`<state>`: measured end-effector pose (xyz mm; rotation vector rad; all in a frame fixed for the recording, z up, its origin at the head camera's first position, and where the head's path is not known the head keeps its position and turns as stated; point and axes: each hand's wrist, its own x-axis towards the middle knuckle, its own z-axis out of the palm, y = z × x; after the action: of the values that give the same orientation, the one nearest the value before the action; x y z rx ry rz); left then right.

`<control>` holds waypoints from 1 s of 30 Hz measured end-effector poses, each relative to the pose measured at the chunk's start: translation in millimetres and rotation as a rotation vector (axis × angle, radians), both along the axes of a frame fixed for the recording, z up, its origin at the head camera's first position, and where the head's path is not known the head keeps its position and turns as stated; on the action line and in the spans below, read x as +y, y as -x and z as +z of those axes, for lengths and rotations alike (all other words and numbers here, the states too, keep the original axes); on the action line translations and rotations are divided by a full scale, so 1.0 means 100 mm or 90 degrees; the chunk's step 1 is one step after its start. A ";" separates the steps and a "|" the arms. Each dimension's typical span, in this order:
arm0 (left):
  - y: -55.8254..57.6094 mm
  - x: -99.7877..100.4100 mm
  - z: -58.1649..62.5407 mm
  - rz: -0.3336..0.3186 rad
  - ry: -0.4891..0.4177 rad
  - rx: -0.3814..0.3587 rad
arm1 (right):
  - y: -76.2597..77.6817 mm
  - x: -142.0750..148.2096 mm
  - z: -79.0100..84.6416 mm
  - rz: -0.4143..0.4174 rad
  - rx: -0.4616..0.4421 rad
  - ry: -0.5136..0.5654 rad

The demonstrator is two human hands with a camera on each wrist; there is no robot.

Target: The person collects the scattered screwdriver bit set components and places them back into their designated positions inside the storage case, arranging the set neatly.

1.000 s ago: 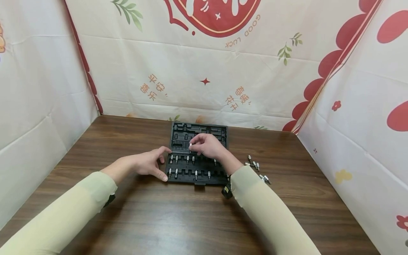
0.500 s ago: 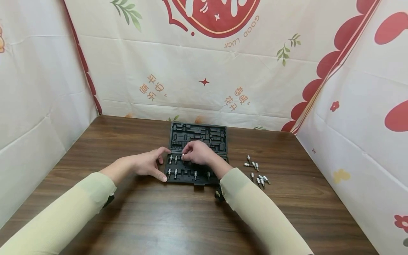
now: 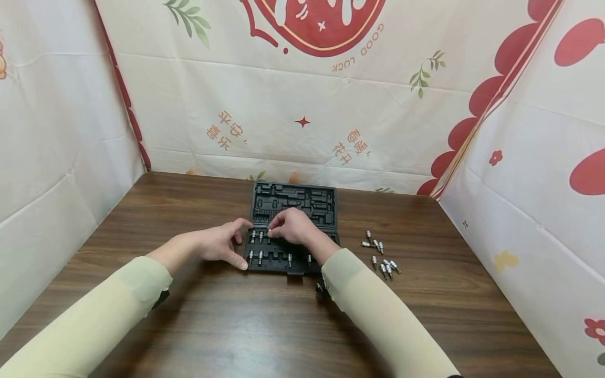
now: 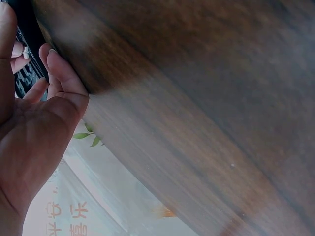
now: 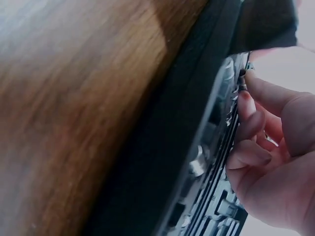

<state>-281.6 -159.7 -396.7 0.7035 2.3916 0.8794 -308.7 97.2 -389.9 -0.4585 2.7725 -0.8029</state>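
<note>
A black plastic socket case [image 3: 274,269] lies unfolded on the table, its moulded lid [image 3: 264,185] to the back. Several silver bit sockets sit in its two rows of slots. My right hand [image 3: 294,226] is over the back row and pinches a small bit socket [image 3: 269,233] between thumb and fingertips, down at the slots; the right wrist view shows its dark end [image 5: 242,73] by the thumb. My left hand [image 3: 219,242] touches the case's left edge, thumb at the front corner and index finger near the hinge.
Several loose bit sockets [image 3: 386,266] lie on the brown wooden table [image 3: 236,325] to the right of the case, in two groups. A printed cloth [image 3: 293,94] hangs behind the table and along both sides.
My right hand has moved left and down from the lid to the back row with the bit socket, uncovering more loose sockets on the right. My left hand stays put.
</note>
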 end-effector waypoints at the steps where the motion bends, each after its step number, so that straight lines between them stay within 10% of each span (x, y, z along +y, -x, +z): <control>1: 0.00 0.00 0.00 0.000 0.001 0.000 | 0.00 0.02 -0.01 -0.002 -0.004 0.005; 30: -0.01 0.00 0.01 0.001 0.016 0.009 | 0.05 0.11 -0.04 0.013 -0.025 0.084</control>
<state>-280.4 -159.4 -395.3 0.7002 2.4113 0.8468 -313.2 107.7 -394.3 -0.4883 2.6855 -0.9823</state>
